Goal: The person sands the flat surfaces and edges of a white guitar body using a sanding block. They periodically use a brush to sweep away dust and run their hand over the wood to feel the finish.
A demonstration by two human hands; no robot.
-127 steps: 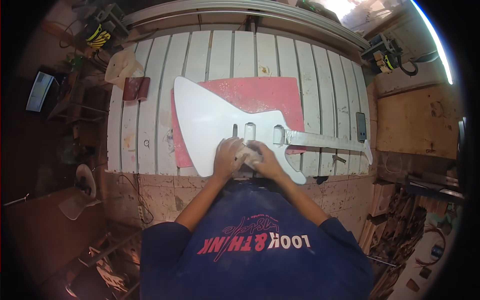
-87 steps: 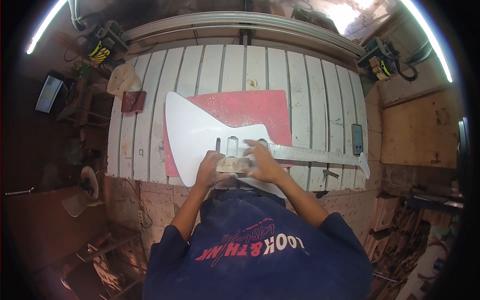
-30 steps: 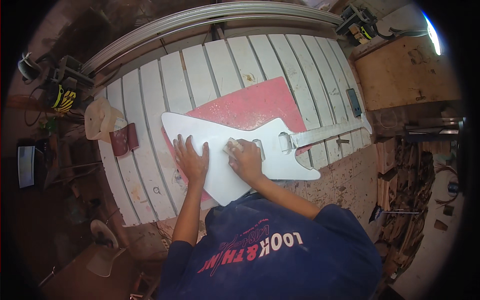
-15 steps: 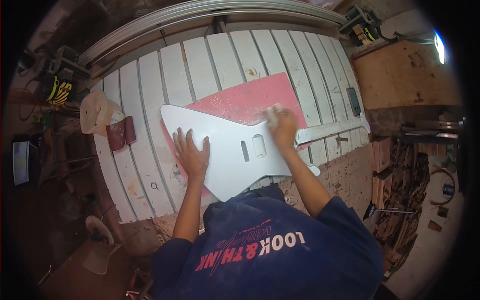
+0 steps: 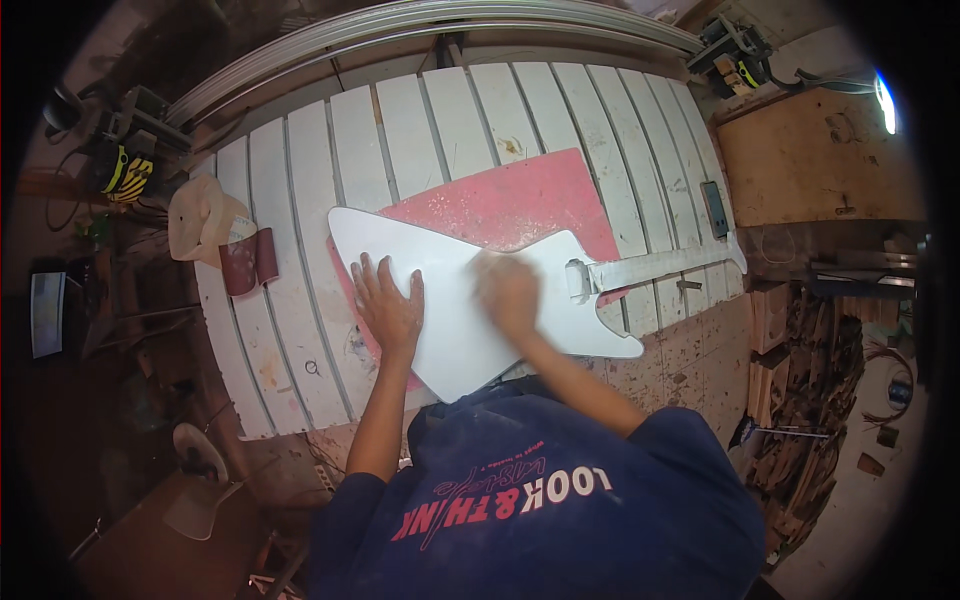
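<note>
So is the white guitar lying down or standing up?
The guitar lies flat: its broad face points up over the pink mat, left hand spread on it.

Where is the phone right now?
In the head view, the phone lies near the right edge of the white slatted table, just beyond the end of the guitar's neck.

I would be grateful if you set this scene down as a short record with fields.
Left hand: resting on the wide left end of the guitar body, fingers spread
Right hand: over the middle of the body, blurred; its grip is unclear
Guitar body: white, angular; neck pointing right
Underneath: pink mat, partly covered, on a white slatted table
Table's left edge: curled dark red sheet
Table's right end: phone
</note>
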